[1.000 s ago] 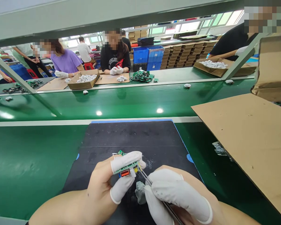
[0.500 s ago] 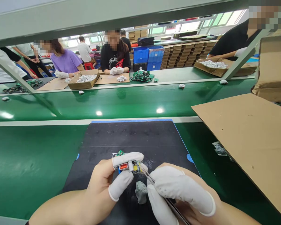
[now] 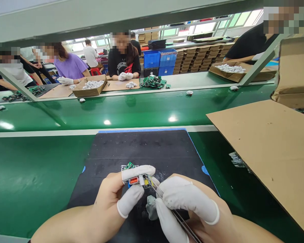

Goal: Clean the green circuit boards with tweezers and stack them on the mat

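Observation:
Between the white-covered thumb and fingers of my left hand (image 3: pixel 128 189) is a small circuit board (image 3: pixel 138 181) with an orange-red port, a white cylinder and a yellow part. My right hand (image 3: pixel 187 199), also in white finger cots, pinches metal tweezers (image 3: pixel 178 217). The tips of the tweezers reach the board's right end, by the yellow part; whether they grip anything there I cannot tell. Under the hands, a grey-green lump of putty (image 3: pixel 151 207) lies on the black mat (image 3: pixel 142 145), partly behind my right fingers. A green board piece (image 3: pixel 129 165) shows just beyond my left forefinger.
Beyond the mat runs a green conveyor belt (image 3: pixel 131 113) carrying several small white-topped pieces. A cardboard sheet (image 3: pixel 266 145) juts in from the right, below a cardboard box (image 3: pixel 294 74). Several people sit across the belt near boxes of white pieces and a pile of green boards (image 3: pixel 152 82).
My right hand and the tweezers have shifted a little left, their tips further in over the board. My left hand stays nearly still. The pieces on the belt have moved left.

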Motion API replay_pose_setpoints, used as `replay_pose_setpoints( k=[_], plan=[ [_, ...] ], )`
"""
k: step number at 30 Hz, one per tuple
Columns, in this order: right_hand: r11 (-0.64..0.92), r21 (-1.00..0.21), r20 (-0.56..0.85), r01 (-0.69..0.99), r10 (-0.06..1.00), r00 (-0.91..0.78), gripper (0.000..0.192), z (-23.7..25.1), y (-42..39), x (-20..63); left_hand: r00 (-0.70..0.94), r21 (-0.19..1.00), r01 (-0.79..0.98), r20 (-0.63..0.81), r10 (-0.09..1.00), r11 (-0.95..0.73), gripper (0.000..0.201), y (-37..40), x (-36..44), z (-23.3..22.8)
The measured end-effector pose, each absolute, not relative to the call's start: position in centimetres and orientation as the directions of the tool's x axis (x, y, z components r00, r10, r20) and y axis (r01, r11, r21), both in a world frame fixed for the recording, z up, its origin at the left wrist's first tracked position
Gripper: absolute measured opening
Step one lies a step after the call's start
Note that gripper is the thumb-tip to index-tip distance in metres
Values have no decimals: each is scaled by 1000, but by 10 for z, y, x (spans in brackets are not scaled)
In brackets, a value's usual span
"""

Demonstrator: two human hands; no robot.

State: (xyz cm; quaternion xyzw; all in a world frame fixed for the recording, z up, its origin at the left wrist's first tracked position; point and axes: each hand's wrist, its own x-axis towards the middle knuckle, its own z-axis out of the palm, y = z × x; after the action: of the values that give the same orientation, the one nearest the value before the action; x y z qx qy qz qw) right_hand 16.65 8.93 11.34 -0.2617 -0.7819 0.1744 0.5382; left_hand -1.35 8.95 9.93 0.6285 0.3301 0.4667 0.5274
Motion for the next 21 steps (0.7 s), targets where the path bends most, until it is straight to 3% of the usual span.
replay_pose_setpoints(
  k=[11,17,21],
  plan=[
    [841,-516,819,163,540,-195,28,97,93,157,334,969,-55,244,911,-240,32,91,-11,102],
    [768,-631,713,113,630,-307,26,108,92,163,319,944,40,299,900,-327,26,89,-14,93],
    [796,-582,749,163,604,-274,26,105,90,163,251,923,149,312,916,-355,25,89,-16,92]
  ],
)
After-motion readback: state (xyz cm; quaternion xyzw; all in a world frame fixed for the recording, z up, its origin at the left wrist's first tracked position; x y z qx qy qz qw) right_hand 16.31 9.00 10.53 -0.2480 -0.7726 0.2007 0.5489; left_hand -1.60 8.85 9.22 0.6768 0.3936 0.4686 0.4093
